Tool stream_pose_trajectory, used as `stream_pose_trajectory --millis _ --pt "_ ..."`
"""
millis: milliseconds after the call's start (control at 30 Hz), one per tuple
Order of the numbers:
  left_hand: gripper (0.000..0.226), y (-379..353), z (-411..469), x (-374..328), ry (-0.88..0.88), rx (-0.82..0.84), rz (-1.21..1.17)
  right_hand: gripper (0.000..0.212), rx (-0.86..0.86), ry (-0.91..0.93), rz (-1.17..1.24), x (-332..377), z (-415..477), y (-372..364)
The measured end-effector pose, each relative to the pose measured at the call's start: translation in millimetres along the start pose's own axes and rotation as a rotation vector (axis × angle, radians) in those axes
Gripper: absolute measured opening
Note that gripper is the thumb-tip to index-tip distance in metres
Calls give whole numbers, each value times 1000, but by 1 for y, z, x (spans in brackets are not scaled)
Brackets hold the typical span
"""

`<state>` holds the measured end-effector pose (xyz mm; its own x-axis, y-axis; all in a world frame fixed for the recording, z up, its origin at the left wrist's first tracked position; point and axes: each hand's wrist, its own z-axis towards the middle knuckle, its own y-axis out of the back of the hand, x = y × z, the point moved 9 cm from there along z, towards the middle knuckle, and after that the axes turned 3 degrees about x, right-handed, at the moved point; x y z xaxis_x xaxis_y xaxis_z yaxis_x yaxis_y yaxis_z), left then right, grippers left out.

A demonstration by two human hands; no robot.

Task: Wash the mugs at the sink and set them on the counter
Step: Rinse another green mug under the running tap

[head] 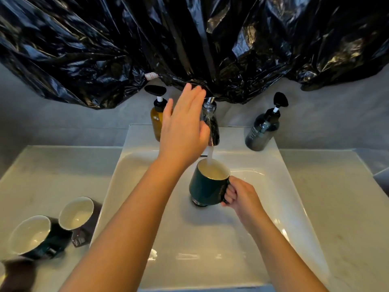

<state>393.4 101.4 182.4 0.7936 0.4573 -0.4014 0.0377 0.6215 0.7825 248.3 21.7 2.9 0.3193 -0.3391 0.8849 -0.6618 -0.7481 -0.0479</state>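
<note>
Resting on the desk (52,165) to the left of the sink (210,249) are two mugs with pale interiors: a dark green mug (31,237) nearest the camera and a brown mug (77,216) just beside it, close to the sink's left rim. Lens distortion makes it unclear whether they stand upright or tilt. A dark, blurred object at the bottom left corner cannot be identified. Inside the basin, the right hand (242,197) grips the handle of a third green mug (205,186), fingers curled round it. This mug is held upright, low over the basin near the drain; contact with the basin floor cannot be confirmed. A stream of water (210,154) falls from the tap (211,123) into the mug, which is nearly full. The left hand (183,127) is spread wide with straight fingers at the tap's left side; contact is not visible. Behind, on the sink's back ledge, stand an amber pump bottle (155,121) at left and a dark pump bottle (261,131) at right. Black plastic sheeting (189,39) hangs across the wall above.
</note>
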Motion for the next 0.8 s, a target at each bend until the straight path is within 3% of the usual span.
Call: stream_pose_trajectory --millis 167,267,400,533,600,667,800 --pt "45 4 -11 17 48 -8 -36 41 95 -95 185 -5 -17 -5" --pt "48 1 -36 33 105 85 -179 46 159 -209 374 -21 -31 -10" --pt "51 -22 -109 54 345 242 -359 45 190 -401 632 -49 -51 -29" --pt "34 -40 -178 69 543 328 -678 41 186 -519 787 -72 -68 -54" --pt "45 -41 -195 71 578 336 -766 37 175 -555 839 -79 -76 -65" --pt "51 -37 -205 74 605 308 -773 35 176 -583 898 -85 -83 -76" --pt "36 -31 -216 86 740 275 -637 33 170 -677 1033 -96 -98 -93"
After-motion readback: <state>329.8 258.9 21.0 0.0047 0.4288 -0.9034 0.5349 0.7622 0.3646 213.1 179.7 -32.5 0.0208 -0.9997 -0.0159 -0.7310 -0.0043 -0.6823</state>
